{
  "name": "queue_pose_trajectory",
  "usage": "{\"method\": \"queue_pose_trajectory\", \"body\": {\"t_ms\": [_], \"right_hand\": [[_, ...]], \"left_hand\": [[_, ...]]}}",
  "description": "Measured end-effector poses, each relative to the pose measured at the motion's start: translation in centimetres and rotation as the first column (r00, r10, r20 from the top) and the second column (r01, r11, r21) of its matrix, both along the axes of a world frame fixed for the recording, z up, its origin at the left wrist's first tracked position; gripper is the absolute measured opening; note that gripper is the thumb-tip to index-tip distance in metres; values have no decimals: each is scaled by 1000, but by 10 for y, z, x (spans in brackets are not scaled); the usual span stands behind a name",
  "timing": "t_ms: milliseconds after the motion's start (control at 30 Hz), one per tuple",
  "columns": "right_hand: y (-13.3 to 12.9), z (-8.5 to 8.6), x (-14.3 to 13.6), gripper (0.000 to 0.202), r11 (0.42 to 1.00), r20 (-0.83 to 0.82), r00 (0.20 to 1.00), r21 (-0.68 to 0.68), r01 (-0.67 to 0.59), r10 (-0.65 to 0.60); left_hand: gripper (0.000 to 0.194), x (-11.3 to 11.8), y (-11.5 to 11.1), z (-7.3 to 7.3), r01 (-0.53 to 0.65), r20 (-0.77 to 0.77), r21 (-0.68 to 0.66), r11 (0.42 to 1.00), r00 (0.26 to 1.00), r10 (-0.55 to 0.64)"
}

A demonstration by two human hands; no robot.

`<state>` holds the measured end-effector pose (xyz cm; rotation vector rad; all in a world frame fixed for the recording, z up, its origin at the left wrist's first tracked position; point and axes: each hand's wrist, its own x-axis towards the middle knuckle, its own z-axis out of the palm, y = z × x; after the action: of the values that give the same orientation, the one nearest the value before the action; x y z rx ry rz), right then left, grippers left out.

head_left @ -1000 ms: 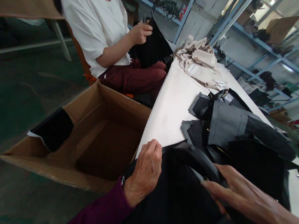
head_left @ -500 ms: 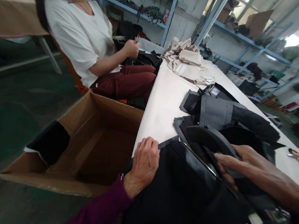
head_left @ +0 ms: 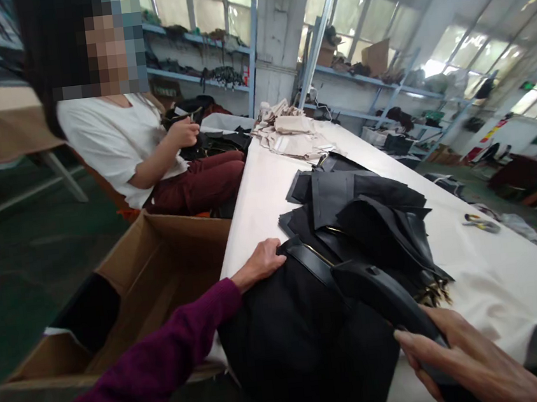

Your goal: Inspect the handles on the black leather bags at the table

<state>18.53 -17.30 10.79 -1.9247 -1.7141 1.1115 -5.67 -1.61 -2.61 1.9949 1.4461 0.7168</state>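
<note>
My left hand (head_left: 264,260), in a purple sleeve, pinches the upper left edge of a black fabric piece (head_left: 307,344) with a zipper along its top. The piece hangs over the near edge of the table. My right hand (head_left: 450,348) is wrapped round a long, curved black hand tool (head_left: 386,294), its exact kind unclear. The tool's front end lies over the right part of the zipper edge. Just beyond is a pile of black fabric pieces (head_left: 345,199), some with zippers.
The white table (head_left: 477,268) carries a heap of beige pieces (head_left: 290,128) at its far end and yellow-handled snips (head_left: 481,223) at the right. An open cardboard box (head_left: 162,282) stands at the left. A seated person (head_left: 109,147) works beyond it.
The view has tilted up, bringing more shelves and windows into sight. My right hand and the tool have moved lower right, relative to the pile. My left hand still grips the fabric edge.
</note>
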Motion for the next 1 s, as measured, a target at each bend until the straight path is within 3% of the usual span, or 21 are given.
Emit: {"method": "queue_pose_trajectory", "body": {"t_ms": [67,167,233,333,500,600,767,1000], "right_hand": [[-9,4,2,36,1000,-30,999,13,17,-16],[-20,9,5,35,1000,-55,998,27,12,-10],[-27,13,6,33,998,-64,998,55,31,-27],[-38,17,7,32,991,-93,995,118,55,-44],[-43,16,14,25,983,-102,989,160,-86,103],[-44,18,20,25,977,-112,987,192,-91,114],[-59,25,35,31,979,-88,996,202,3,15],[-69,8,38,20,998,-162,987,61,24,-14]], "left_hand": [[17,7,-10,9,86,229,-92,992,971,-63],[23,19,-27,22,276,650,-295,915,760,-19],[25,26,-39,32,350,762,-366,862,645,62],[25,38,-56,47,412,817,-376,830,570,87],[21,61,-87,60,488,825,-355,797,564,22],[20,75,-100,57,530,864,-368,764,499,70],[24,87,-101,48,501,889,-424,754,390,241],[18,95,-105,46,512,885,-416,751,419,205]]}}
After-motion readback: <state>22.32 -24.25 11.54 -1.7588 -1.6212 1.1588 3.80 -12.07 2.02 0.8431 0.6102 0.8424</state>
